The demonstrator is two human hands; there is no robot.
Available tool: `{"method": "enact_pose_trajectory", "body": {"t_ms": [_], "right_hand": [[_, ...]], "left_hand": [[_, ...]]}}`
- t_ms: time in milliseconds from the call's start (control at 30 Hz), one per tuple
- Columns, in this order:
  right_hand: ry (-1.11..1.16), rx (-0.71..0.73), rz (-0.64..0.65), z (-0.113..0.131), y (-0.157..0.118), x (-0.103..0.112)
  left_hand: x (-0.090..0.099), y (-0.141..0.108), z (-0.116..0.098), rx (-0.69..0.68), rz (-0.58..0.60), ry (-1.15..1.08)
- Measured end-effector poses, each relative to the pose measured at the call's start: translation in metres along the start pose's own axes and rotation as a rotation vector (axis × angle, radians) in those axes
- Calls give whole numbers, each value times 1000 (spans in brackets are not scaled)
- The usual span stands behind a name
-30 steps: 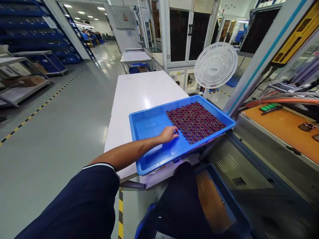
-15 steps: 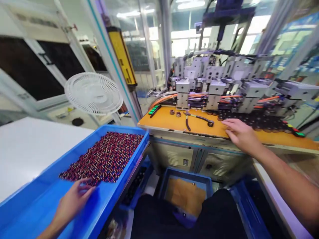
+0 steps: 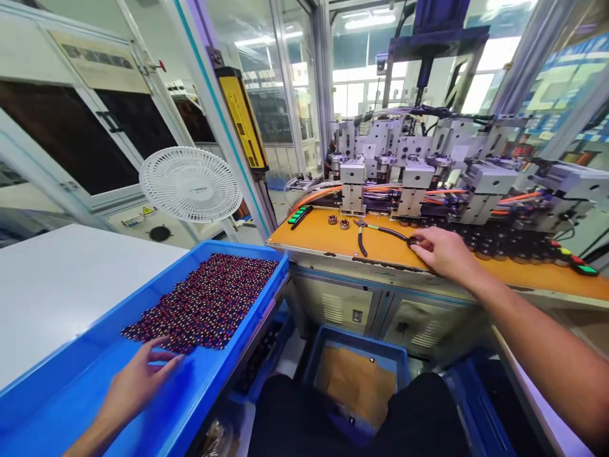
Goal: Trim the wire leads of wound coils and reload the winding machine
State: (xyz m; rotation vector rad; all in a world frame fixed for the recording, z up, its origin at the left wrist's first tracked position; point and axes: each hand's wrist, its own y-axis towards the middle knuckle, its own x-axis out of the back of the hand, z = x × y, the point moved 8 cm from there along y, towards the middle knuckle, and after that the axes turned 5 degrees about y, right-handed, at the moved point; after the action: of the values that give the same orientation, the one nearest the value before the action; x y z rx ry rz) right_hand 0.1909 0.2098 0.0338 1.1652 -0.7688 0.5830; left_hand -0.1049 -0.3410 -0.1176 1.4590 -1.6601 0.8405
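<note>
My left hand (image 3: 137, 381) rests over the blue tray (image 3: 71, 387) at the near edge of a pile of small dark parts (image 3: 214, 298) flecked with red and pale spots. Its thumb and fingers are apart, with nothing visible between them. Over the orange worktop (image 3: 314, 235), my right hand (image 3: 442, 254) pinches a small black round part (image 3: 413, 241). That part sits by the end of one handle of the pliers (image 3: 380, 230), which lie spread on the worktop. Two small metallic rings (image 3: 338, 221) lie left of the pliers.
Behind the worktop stands a machine with several grey metal blocks (image 3: 353, 184) and orange tubes. Many black round parts (image 3: 504, 244) line its right front. A green-buttoned strip (image 3: 299, 216) lies left. A white fan (image 3: 190, 184) stands behind the tray; a lower blue bin (image 3: 404, 362) sits between my knees.
My right hand has moved slightly left and its fingers have closed on the black round part by the pliers' handle. My left hand has hardly moved. The view has shifted a little.
</note>
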Motion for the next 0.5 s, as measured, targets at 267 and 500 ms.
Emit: {"method": "enact_pose_trajectory", "body": {"t_ms": [267,500], "right_hand": [[-172,-285,-127,-40,-27,25],[-136,-492,-264,-49,-31,31]], "left_hand": [[56,-23,-160,-484,-220,61],[-7,-16,-363,-839,-77,-84]]}}
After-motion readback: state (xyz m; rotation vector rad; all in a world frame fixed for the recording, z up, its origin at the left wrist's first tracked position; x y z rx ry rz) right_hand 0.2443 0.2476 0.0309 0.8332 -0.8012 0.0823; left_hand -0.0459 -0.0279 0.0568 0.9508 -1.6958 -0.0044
